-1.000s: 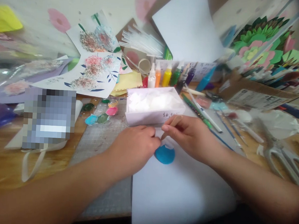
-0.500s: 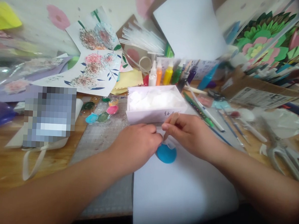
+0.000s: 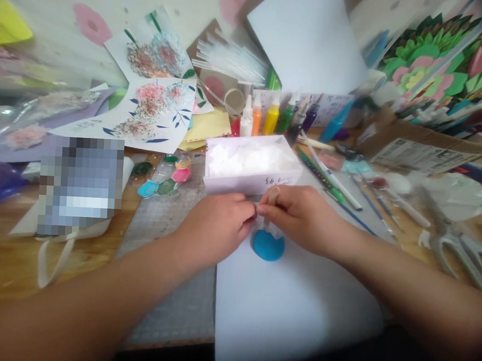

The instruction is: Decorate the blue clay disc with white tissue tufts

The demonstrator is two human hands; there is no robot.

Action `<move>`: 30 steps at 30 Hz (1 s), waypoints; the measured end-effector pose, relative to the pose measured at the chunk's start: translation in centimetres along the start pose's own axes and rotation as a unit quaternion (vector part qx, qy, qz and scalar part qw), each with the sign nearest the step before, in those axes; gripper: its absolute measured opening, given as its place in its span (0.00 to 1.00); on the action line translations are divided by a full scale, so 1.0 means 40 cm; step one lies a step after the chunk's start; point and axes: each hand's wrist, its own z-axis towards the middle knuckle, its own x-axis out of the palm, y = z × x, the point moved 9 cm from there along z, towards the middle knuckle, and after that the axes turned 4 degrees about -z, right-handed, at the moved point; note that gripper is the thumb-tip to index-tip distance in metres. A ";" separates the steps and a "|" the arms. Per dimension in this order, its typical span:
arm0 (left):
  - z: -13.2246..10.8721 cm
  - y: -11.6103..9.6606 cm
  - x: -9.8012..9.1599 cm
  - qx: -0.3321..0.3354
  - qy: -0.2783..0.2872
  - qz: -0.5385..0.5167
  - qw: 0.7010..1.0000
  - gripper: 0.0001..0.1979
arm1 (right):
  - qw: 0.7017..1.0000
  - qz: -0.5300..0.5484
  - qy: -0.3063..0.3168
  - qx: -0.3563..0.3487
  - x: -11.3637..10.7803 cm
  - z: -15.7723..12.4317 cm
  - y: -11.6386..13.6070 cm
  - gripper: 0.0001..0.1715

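Note:
My left hand [image 3: 218, 225] and my right hand [image 3: 299, 216] meet just in front of a white box [image 3: 250, 167] filled with white tissue. The right hand pinches a thin wooden stick [image 3: 273, 195], held nearly upright. The left hand's fingers are closed against a small white piece next to the stick; what it is I cannot make out. Right below both hands a round blue paint blob [image 3: 268, 245] lies at the top of a white paper sheet [image 3: 291, 307].
A grey cutting mat [image 3: 161, 241] lies under the sheet. Paint bottles [image 3: 270, 120] stand behind the box. Brushes and pens [image 3: 337, 188] lie to the right, scissors [image 3: 459, 246] further right. A paint palette [image 3: 164, 179] and flower paintings [image 3: 151, 114] are on the left.
The stick has tilted from slanted to nearly upright, and my two hands have drawn closer together above the blue blob.

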 end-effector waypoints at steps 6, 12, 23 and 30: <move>0.001 0.010 -0.005 -0.009 0.002 -0.047 0.999 0.11 | 0.987 0.128 -0.096 0.028 -0.078 -0.012 -0.040 0.15; 0.001 0.025 -0.023 -0.039 -0.013 -0.086 0.995 0.11 | 0.992 0.071 -0.099 0.016 -0.172 -0.049 -0.083 0.16; -0.004 0.051 -0.082 -0.074 -0.109 -0.144 0.981 0.08 | 0.981 -0.109 -0.016 0.159 -0.062 -0.018 -0.197 0.03; -0.011 0.050 -0.094 -0.084 -0.133 -0.237 0.959 0.12 | 0.987 -0.045 -0.013 0.155 -0.105 -0.039 -0.118 0.06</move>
